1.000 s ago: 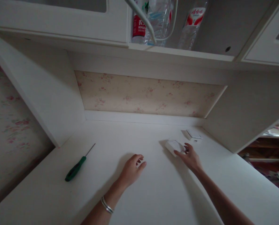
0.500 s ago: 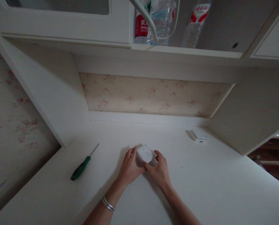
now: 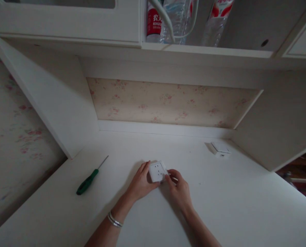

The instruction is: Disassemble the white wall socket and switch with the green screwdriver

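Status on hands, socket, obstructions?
Left hand and right hand gripping white socket at opposite edges. Socket front in view. Green screwdriver lies apart, left.

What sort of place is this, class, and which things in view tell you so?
Probably a room in a home: floral wallpaper shows behind a white desk-like counter, an overhead cabinet hangs above, and plastic bottles sit on its open shelf.

The left hand [image 3: 142,181] curves its fingers above an extended thumb, facing the right hand [image 3: 179,190], whose fingers bend toward its thumb.
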Action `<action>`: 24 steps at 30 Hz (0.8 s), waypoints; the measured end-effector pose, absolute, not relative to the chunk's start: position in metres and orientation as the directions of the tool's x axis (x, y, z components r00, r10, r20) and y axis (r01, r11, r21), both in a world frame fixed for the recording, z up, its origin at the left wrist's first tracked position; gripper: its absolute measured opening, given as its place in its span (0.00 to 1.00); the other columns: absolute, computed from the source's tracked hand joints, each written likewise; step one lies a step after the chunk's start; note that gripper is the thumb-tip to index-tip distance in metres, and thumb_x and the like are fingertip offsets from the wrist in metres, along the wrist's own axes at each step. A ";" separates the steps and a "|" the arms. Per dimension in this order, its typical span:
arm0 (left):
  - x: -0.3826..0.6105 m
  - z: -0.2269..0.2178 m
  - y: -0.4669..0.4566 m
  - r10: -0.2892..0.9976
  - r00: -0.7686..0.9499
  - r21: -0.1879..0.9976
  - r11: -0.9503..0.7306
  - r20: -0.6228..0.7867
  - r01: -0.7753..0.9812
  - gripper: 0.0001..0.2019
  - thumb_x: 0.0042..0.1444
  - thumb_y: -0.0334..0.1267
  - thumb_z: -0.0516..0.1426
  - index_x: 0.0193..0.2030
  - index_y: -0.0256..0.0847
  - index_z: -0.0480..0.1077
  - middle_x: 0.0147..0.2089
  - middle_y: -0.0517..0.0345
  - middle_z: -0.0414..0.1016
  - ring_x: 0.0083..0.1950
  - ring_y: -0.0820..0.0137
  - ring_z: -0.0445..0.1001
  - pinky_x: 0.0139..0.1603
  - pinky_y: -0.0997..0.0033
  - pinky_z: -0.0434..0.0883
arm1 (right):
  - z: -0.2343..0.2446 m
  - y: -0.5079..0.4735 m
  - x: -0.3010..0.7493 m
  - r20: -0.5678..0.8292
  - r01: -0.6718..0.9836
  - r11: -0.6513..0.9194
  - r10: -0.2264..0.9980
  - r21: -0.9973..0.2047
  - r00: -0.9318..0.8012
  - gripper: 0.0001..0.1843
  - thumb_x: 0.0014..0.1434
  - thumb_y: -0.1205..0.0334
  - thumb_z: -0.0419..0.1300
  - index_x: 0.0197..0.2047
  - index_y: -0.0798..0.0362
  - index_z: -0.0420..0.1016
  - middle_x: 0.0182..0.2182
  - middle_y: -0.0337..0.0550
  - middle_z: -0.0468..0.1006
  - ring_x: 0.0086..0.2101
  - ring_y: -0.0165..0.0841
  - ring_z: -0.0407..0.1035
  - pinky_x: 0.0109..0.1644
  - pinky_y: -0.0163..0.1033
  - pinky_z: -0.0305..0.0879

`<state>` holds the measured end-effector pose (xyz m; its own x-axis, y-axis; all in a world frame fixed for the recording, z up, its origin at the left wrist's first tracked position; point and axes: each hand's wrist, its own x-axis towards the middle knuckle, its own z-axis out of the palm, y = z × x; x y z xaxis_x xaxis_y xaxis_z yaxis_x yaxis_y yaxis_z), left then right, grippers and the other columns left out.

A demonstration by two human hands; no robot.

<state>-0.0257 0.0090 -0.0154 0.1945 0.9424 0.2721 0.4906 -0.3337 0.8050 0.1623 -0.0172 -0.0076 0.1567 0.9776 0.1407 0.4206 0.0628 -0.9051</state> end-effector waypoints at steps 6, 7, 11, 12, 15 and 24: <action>-0.025 -0.010 0.008 0.941 0.173 0.781 -0.337 0.290 0.527 0.43 0.42 0.43 0.67 0.66 0.45 0.56 0.64 0.49 0.60 0.64 0.54 0.60 0.64 0.57 0.60 | -0.008 -0.017 0.164 0.166 0.390 0.102 0.977 -0.915 0.135 0.18 0.59 0.49 0.54 0.45 0.51 0.74 0.41 0.48 0.80 0.42 0.42 0.76 0.46 0.44 0.71; -0.025 -0.009 0.007 0.940 0.173 0.775 -0.341 0.295 0.532 0.43 0.42 0.42 0.67 0.65 0.45 0.56 0.64 0.49 0.60 0.64 0.54 0.61 0.64 0.57 0.61 | -0.008 -0.017 0.164 0.169 0.372 0.105 0.975 -0.922 0.142 0.18 0.59 0.48 0.55 0.45 0.51 0.75 0.41 0.48 0.81 0.41 0.42 0.76 0.47 0.44 0.71; -0.025 -0.004 0.004 0.935 0.192 0.752 -0.354 0.298 0.556 0.42 0.42 0.41 0.67 0.65 0.50 0.56 0.64 0.51 0.60 0.63 0.56 0.62 0.63 0.57 0.63 | -0.008 -0.016 0.164 0.170 0.291 0.115 0.970 -0.950 0.172 0.18 0.56 0.48 0.57 0.43 0.52 0.76 0.41 0.49 0.81 0.40 0.42 0.76 0.46 0.45 0.73; -0.025 -0.003 0.004 0.936 0.191 0.749 -0.351 0.295 0.562 0.42 0.42 0.41 0.66 0.65 0.50 0.56 0.64 0.52 0.60 0.63 0.56 0.63 0.63 0.58 0.63 | -0.008 -0.016 0.164 0.165 0.278 0.112 0.971 -0.954 0.176 0.18 0.56 0.48 0.58 0.43 0.52 0.76 0.41 0.49 0.81 0.41 0.42 0.76 0.46 0.45 0.73; -0.024 -0.003 0.004 0.941 0.172 0.750 -0.336 0.291 0.569 0.42 0.43 0.43 0.66 0.66 0.49 0.55 0.63 0.51 0.60 0.62 0.56 0.64 0.62 0.59 0.64 | -0.007 -0.016 0.164 0.153 0.266 0.102 0.972 -0.959 0.179 0.19 0.57 0.48 0.56 0.44 0.52 0.75 0.42 0.48 0.80 0.42 0.41 0.75 0.45 0.43 0.73; -0.026 -0.009 0.012 0.944 0.005 0.812 -0.286 0.329 0.509 0.36 0.47 0.48 0.64 0.63 0.43 0.59 0.61 0.49 0.64 0.61 0.58 0.65 0.61 0.58 0.64 | -0.012 -0.014 0.165 0.111 0.303 0.053 0.978 -0.951 0.176 0.20 0.61 0.49 0.51 0.51 0.50 0.70 0.37 0.45 0.80 0.36 0.38 0.75 0.41 0.41 0.69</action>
